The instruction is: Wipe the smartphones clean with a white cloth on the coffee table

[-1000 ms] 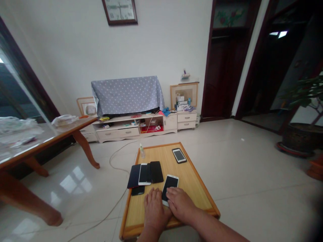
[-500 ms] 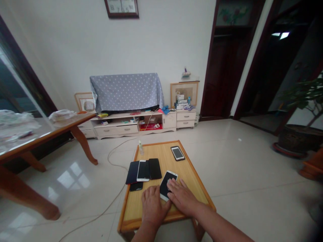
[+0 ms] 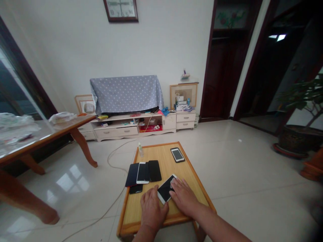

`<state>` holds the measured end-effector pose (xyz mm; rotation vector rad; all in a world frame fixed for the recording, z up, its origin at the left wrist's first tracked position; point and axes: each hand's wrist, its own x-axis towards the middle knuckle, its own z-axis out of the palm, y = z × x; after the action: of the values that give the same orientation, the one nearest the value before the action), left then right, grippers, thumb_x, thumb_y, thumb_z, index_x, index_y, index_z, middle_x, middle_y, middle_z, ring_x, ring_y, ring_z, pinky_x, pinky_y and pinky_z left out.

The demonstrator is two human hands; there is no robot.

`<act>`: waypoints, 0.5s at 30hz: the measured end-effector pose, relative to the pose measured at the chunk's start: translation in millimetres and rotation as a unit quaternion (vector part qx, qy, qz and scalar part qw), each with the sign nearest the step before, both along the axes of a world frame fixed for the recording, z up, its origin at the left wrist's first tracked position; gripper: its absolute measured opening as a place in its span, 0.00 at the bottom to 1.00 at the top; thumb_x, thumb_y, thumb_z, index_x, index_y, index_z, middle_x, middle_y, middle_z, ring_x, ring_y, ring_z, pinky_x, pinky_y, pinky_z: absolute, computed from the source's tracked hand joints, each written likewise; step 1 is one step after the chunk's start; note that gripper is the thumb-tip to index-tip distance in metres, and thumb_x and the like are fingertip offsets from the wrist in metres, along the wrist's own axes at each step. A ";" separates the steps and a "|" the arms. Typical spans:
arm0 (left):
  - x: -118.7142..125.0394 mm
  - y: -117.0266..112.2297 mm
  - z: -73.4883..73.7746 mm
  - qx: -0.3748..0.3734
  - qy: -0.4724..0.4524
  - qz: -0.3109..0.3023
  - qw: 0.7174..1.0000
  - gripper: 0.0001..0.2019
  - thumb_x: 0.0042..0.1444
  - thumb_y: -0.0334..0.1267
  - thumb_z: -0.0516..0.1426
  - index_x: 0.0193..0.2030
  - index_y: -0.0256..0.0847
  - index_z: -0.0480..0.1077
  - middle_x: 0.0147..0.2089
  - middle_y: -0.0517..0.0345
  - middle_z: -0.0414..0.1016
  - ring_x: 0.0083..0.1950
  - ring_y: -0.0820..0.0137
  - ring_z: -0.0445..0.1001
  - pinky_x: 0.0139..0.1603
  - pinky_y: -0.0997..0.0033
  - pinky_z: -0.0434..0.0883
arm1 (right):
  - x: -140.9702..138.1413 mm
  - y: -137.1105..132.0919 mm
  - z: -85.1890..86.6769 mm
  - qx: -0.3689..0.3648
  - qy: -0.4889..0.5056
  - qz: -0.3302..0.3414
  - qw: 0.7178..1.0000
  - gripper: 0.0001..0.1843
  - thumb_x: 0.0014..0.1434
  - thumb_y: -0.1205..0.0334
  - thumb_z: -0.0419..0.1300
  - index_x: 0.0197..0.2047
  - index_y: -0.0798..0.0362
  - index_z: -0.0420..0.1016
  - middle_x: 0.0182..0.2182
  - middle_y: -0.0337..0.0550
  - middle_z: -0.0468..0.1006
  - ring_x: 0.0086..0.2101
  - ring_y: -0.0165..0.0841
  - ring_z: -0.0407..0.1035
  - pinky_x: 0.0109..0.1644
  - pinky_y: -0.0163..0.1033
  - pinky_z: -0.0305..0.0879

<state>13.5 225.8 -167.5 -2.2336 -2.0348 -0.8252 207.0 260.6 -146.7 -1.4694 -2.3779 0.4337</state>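
A white-edged phone with a dark screen lies tilted on a low wooden table. My left hand grips its near left edge with curled fingers. My right hand lies flat, its spread fingertips resting on the phone's right side. Beyond them three phones lie side by side, two black and one white, with another dark phone below them. A further phone with a lit grey screen lies at the far right of the table.
A small bottle stands at the table's far left corner. A cable trails over the glossy tiled floor. A bigger table stands at left, a TV cabinet with a cloth-covered screen at the back, a potted plant at right.
The white-edged phone has turned clockwise to lie more tilted under my hands. My right hand's fingers have spread flat over it. The view has shifted slightly.
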 end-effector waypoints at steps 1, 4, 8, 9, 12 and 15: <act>-0.2 0.5 -0.9 -0.001 0.006 -0.001 1.000 0.33 0.52 0.43 0.59 0.65 0.35 0.63 0.60 0.44 0.74 0.64 0.54 0.67 0.67 0.51 0.56 | -1.1 -2.1 -1.2 -0.003 0.006 0.019 1.000 0.29 0.73 0.50 0.45 0.70 0.56 0.63 0.69 0.53 0.60 0.69 0.44 0.51 0.74 0.56 0.39; -0.5 1.8 -4.0 0.004 0.027 0.007 1.000 0.32 0.55 0.46 0.57 0.65 0.34 0.63 0.61 0.43 0.73 0.66 0.53 0.66 0.68 0.50 0.56 | -3.7 -7.3 -2.7 -0.003 0.021 0.051 0.998 0.29 0.74 0.49 0.44 0.71 0.53 0.61 0.69 0.49 0.60 0.69 0.41 0.51 0.74 0.54 0.39; -1.2 2.5 -7.4 0.016 0.043 0.011 0.999 0.34 0.53 0.46 0.58 0.65 0.33 0.63 0.61 0.42 0.74 0.63 0.54 0.69 0.68 0.50 0.56 | -5.4 -6.9 0.8 0.014 0.003 -0.041 0.999 0.29 0.73 0.51 0.45 0.69 0.58 0.64 0.68 0.55 0.61 0.69 0.45 0.52 0.74 0.56 0.40; -1.4 2.9 -8.3 0.015 0.042 0.008 0.999 0.34 0.53 0.46 0.58 0.65 0.33 0.64 0.61 0.41 0.74 0.64 0.54 0.69 0.68 0.51 0.57 | -7.4 -7.4 1.5 0.015 0.001 -0.055 0.998 0.29 0.73 0.51 0.45 0.69 0.59 0.64 0.68 0.57 0.61 0.69 0.46 0.52 0.74 0.57 0.41; -1.4 5.2 -10.8 -0.001 0.043 0.022 0.999 0.33 0.52 0.42 0.56 0.65 0.32 0.65 0.62 0.41 0.74 0.63 0.54 0.70 0.67 0.51 0.58 | -17.9 -11.5 1.7 0.004 0.021 0.001 1.000 0.29 0.72 0.52 0.47 0.70 0.56 0.62 0.69 0.53 0.60 0.69 0.44 0.51 0.73 0.54 0.45; 1.0 7.2 -10.7 -0.028 0.047 0.059 0.997 0.34 0.46 0.32 0.55 0.64 0.37 0.67 0.62 0.44 0.74 0.64 0.57 0.70 0.68 0.54 0.57 | -25.8 -12.0 -1.0 -0.020 0.018 0.100 0.995 0.26 0.71 0.53 0.50 0.69 0.50 0.65 0.68 0.48 0.63 0.68 0.43 0.54 0.73 0.54 0.47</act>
<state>14.5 233.1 -178.2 -2.1105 -2.1465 -0.6485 181.1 248.6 -147.6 -1.2332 -2.5103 0.5535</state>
